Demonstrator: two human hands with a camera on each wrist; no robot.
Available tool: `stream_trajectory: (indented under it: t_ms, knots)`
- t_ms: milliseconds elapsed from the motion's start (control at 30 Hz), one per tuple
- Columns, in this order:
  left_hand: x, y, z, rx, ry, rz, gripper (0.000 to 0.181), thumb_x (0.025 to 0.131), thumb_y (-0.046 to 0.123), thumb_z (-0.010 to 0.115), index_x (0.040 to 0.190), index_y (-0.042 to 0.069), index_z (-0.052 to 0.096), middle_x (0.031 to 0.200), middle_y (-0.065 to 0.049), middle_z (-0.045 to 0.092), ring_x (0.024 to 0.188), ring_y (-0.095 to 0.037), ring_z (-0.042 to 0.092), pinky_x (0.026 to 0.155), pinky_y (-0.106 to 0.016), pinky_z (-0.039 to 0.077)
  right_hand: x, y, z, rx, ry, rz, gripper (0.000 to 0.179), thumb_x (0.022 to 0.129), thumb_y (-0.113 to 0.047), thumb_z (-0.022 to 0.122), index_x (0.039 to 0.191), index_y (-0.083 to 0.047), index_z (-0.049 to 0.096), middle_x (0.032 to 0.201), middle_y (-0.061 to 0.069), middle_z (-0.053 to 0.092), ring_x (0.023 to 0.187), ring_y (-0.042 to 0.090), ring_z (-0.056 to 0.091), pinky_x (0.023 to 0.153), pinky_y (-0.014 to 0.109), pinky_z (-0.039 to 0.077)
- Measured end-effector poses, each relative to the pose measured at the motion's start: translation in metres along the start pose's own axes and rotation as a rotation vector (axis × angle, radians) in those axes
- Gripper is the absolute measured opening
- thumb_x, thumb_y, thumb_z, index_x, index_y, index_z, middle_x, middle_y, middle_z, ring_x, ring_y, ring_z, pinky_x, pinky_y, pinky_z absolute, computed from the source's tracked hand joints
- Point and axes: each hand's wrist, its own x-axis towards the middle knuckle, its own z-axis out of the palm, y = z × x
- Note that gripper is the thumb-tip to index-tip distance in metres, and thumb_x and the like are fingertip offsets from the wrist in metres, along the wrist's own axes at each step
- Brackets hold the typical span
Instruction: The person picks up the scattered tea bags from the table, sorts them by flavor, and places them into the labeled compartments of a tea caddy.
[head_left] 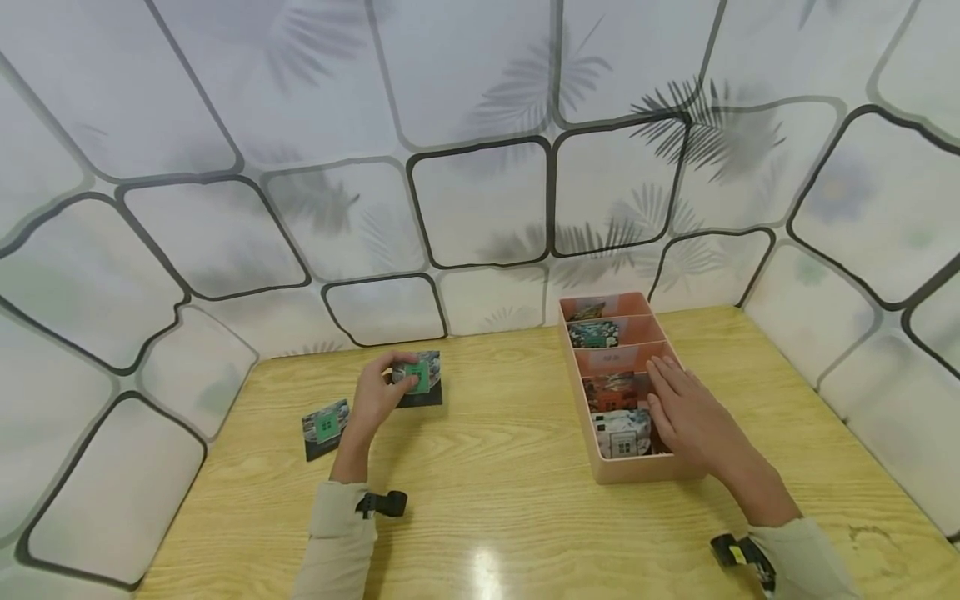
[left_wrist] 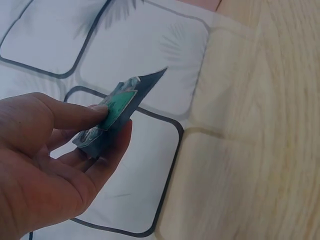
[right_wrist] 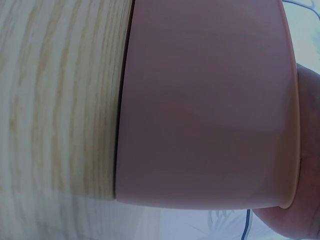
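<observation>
My left hand pinches a small flat packet with a green label and a dark band, thumb on its face. In the left wrist view the packet tilts up, fingers behind it. A similar packet lies on the table left of that hand. Flat over the right rim of a pink divided box rests my right hand, fingers straight. It hides part of the front compartments. The box's outer wall fills most of the right wrist view.
Inside the box stand a white-grey packet, a red packet, a teal packet and a brownish packet at the far end. A patterned sheet rises behind the wooden table.
</observation>
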Motion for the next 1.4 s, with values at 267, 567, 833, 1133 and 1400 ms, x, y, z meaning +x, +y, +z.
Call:
stream_trajectory:
  t_ms: [267,567,833,1133,1400]
  knots:
    - [-0.005,0.02,0.002,-0.082,-0.002,0.029,0.023,0.099,-0.007,0.062,0.122,-0.006,0.065,0.129,-0.025,0.06,0.108,-0.037,0.059,0.073,-0.022,0.048,0.0,0.001,0.0,0.001,-0.001,0.0,0.056,0.107,-0.018,0.05,0.151,0.014,0.036,0.158,0.031,0.034,0.148,0.047,0.028,0.117,0.06,0.026]
    - [-0.007,0.04,0.003,-0.114,0.05,0.045,0.019,0.098,-0.011,0.06,0.116,-0.009,0.066,0.129,-0.028,0.059,0.108,-0.042,0.062,0.074,-0.026,0.051,-0.002,0.002,-0.003,0.006,-0.002,0.008,0.056,0.108,-0.019,0.048,0.152,0.014,0.036,0.158,0.031,0.034,0.148,0.047,0.028,0.117,0.06,0.026]
    - [-0.005,0.042,0.011,-0.137,0.059,0.147,0.019,0.095,-0.008,0.067,0.114,-0.004,0.068,0.123,-0.022,0.063,0.102,-0.037,0.067,0.072,-0.021,0.052,-0.001,0.004,0.001,0.005,0.021,-0.002,0.055,0.107,-0.017,0.049,0.151,0.015,0.037,0.157,0.031,0.036,0.147,0.047,0.03,0.116,0.061,0.027]
    - [-0.01,0.049,0.033,-0.165,0.032,0.217,0.021,0.093,-0.008,0.07,0.113,-0.002,0.068,0.121,-0.022,0.063,0.09,-0.037,0.071,0.065,-0.024,0.054,-0.003,-0.001,0.003,0.016,0.022,0.006,0.055,0.106,-0.016,0.05,0.15,0.015,0.038,0.157,0.032,0.036,0.147,0.047,0.031,0.116,0.062,0.026]
    - [-0.013,0.059,0.059,-0.205,0.0,0.23,0.02,0.093,-0.008,0.07,0.112,-0.002,0.068,0.119,-0.021,0.064,0.091,-0.036,0.071,0.065,-0.026,0.055,-0.002,-0.002,-0.002,-0.001,0.018,0.004,0.055,0.107,-0.017,0.05,0.15,0.015,0.038,0.157,0.031,0.036,0.147,0.047,0.03,0.117,0.061,0.026]
